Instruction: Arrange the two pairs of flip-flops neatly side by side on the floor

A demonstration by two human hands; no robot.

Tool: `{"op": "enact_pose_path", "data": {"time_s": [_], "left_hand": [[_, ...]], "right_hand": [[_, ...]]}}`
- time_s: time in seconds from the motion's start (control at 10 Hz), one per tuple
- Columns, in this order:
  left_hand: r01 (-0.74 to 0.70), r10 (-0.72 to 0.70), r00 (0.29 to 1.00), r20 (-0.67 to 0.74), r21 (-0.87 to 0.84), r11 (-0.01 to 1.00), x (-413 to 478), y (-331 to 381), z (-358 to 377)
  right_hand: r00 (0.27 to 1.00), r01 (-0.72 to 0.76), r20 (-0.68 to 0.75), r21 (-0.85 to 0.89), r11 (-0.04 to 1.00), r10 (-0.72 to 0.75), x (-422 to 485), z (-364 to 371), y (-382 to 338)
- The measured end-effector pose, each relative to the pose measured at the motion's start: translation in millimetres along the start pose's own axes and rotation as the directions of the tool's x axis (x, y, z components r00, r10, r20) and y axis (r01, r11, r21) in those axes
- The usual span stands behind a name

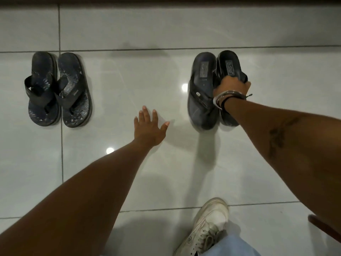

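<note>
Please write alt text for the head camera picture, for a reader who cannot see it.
Seen from above, a person's right hand grips the straps of a dark pair of flip-flops on a glossy tiled floor. The left hand is spread open over the floor. A patterned pair of flip-flops lies apart, further left.

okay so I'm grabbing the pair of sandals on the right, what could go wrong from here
Your right hand grips only the straps of the plain dark flip-flop pair, so one sandal could slip or twist out of line when moved. The patterned navy flip-flop pair sits far to the left, so the pairs may end up unevenly spaced. Your open left hand hovers over the glossy white tiles, which may be slippery.
</note>
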State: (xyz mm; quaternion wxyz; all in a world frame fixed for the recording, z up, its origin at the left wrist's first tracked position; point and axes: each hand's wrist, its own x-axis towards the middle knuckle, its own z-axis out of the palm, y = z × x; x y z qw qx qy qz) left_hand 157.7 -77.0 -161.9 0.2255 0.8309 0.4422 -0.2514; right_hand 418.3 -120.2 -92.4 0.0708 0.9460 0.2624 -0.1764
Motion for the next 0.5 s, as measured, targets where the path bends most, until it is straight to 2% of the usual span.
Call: {"op": "enact_pose_path", "data": {"time_s": [0.2,0.4,0.5], "left_hand": [[-0.024,0.024,1.0,0.006,0.024,0.999,2,-5,0],[0.0,0.001,0.998,0.059,-0.015,1.0,2,-1,-10],[-0.002,0.001,0.994,0.109,0.01,1.0,4,-5,-29]], "right_hand": [[0.999,-0.038,0.006,0.004,0.999,0.038,17,10,-3],[0.996,-0.086,-0.02,0.015,0.996,0.086,25,15,-2],[0.992,-0.12,0.022,-0.001,0.993,0.12,16,7,-3]]}}
